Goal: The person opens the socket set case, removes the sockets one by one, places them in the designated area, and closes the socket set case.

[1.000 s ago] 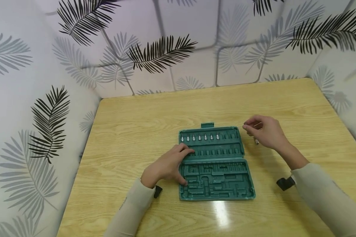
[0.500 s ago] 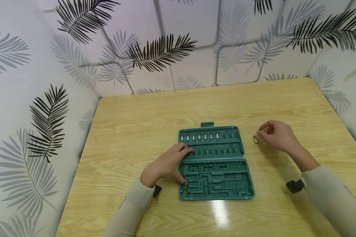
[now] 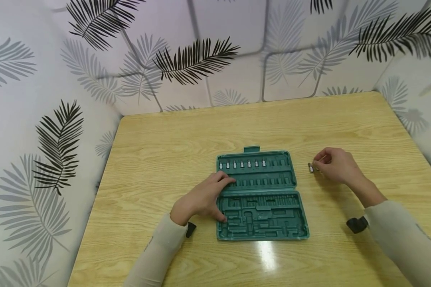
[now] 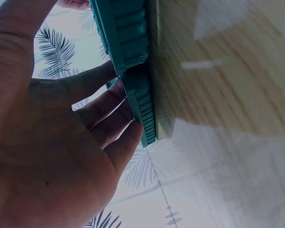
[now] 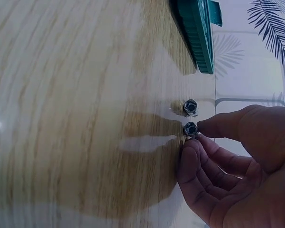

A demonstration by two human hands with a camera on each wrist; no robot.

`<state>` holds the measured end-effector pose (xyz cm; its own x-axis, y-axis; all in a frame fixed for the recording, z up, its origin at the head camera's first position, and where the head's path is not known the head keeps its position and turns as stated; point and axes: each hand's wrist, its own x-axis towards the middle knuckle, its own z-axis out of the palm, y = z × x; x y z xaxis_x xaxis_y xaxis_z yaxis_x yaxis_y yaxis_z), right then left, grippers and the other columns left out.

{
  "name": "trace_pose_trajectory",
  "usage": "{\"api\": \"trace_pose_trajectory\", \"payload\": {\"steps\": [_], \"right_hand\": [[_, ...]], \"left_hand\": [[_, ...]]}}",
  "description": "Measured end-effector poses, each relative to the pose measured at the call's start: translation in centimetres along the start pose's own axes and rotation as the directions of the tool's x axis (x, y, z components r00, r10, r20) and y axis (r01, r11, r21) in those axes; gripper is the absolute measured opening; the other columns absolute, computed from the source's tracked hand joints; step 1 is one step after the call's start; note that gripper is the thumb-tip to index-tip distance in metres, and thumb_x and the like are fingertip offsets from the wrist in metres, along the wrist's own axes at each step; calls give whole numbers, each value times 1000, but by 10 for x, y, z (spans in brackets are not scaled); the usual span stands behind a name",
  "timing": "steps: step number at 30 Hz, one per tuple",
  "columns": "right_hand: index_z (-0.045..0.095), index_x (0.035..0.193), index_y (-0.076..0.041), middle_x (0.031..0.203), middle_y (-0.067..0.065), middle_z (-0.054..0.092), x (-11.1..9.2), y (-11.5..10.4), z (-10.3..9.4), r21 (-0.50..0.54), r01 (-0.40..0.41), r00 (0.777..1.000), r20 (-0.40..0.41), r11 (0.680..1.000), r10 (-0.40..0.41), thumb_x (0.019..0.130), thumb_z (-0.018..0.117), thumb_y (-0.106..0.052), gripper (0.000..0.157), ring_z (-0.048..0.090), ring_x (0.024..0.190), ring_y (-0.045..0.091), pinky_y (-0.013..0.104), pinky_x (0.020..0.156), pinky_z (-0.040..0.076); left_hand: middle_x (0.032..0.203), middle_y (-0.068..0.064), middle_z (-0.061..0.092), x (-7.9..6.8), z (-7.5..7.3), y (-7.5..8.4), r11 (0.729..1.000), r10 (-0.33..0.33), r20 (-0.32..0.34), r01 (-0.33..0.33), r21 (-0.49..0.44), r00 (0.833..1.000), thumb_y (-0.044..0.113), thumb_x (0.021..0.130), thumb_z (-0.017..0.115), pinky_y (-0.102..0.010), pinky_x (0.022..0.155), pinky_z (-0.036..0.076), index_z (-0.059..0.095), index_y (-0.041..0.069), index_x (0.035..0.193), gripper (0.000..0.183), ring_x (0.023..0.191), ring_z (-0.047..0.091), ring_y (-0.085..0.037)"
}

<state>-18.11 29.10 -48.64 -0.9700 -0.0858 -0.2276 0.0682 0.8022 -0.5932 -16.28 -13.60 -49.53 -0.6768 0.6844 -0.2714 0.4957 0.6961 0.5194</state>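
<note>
- Pinching a steel bit socket point(image 5: 190, 129), the right hand point(image 3: 338, 165) has thumb and fingertips together on its sides, on the table point(image 3: 172, 147) at 2 o'clock from the green plastic case point(image 3: 263, 215).
- Hollow end faces the wearer; long axis roughly 12 to 6 o'clock, far tip unclear.
- Loose bit socket point(image 3: 311, 168) just beside it, at 9 o'clock; axis about 11 to 5, narrow end towards 11.
- Likely light, rigid, hardly fragile, but slick and apt to roll; best held across the barrel.
- Left hand point(image 3: 204, 198): fingers apart, touching the case's 9 o'clock edge, unclenched.
</note>
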Motion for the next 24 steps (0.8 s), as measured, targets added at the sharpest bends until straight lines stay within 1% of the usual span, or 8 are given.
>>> {"api": "trace_pose_trajectory", "payload": {"steps": [2,4,5,8,11,12,19,24], "right_hand": [[70,117,5,105,25,75,0,-1,0,1,-7,1000,4,1000,7,107,67,-23,30,66,81,23,32,63,51],[70,118,5,105,25,75,1,-1,0,1,-11,1000,7,1000,11,107,67,-23,30,66,80,23,32,62,51],[70,118,5,106,25,75,1,-1,0,0,-11,1000,7,1000,11,107,67,-23,30,66,80,23,33,63,51],[70,118,5,108,26,75,1,-1,0,0,-8,1000,6,1000,8,108,65,-24,31,67,81,24,33,64,51],[70,119,5,111,29,75,1,0,1,4,-9,1000,3,1000,9,109,63,-25,33,69,85,27,34,65,52],[71,120,5,113,29,74,1,0,1,5,-10,1000,2,1000,10,109,62,-26,33,69,86,29,34,65,52],[71,121,5,118,32,74,1,2,1,7,-13,1000,-6,1000,13,111,58,-29,37,71,88,30,33,66,53],[69,122,5,118,33,73,1,-1,0,8,-8,999,-35,1000,8,112,56,-30,38,71,87,31,33,64,53]], "left_hand": [[155,-12,48,-5,-10,12,1000,-8,10,8,-15,1000,34,73,105,-46,120,50,47,9,163,110,140,50,-29],[154,-13,48,-6,-10,12,1000,2,8,-2,-25,1000,33,74,104,-47,119,50,47,8,163,109,140,50,-30],[154,-11,48,-4,-4,3,1000,26,-2,-26,-16,1000,37,73,104,-45,120,50,46,9,164,111,140,50,-28],[154,-12,48,-5,-5,2,999,40,-6,-40,-29,999,37,73,104,-46,119,50,46,8,164,111,140,50,-28],[155,-11,48,-4,-5,3,999,32,-3,-32,-21,999,37,74,104,-45,119,51,46,9,164,111,141,50,-28],[155,-13,48,-6,-10,11,999,10,7,-10,-30,1000,32,74,104,-48,119,51,47,8,163,109,140,50,-30],[154,-10,49,-5,-8,10,1000,-3,4,3,14,1000,35,74,105,-44,119,51,48,10,163,109,139,51,-26],[153,-11,49,-4,-7,8,1000,0,2,0,-1,1000,34,73,105,-45,119,51,48,9,163,110,139,52,-26]]}}
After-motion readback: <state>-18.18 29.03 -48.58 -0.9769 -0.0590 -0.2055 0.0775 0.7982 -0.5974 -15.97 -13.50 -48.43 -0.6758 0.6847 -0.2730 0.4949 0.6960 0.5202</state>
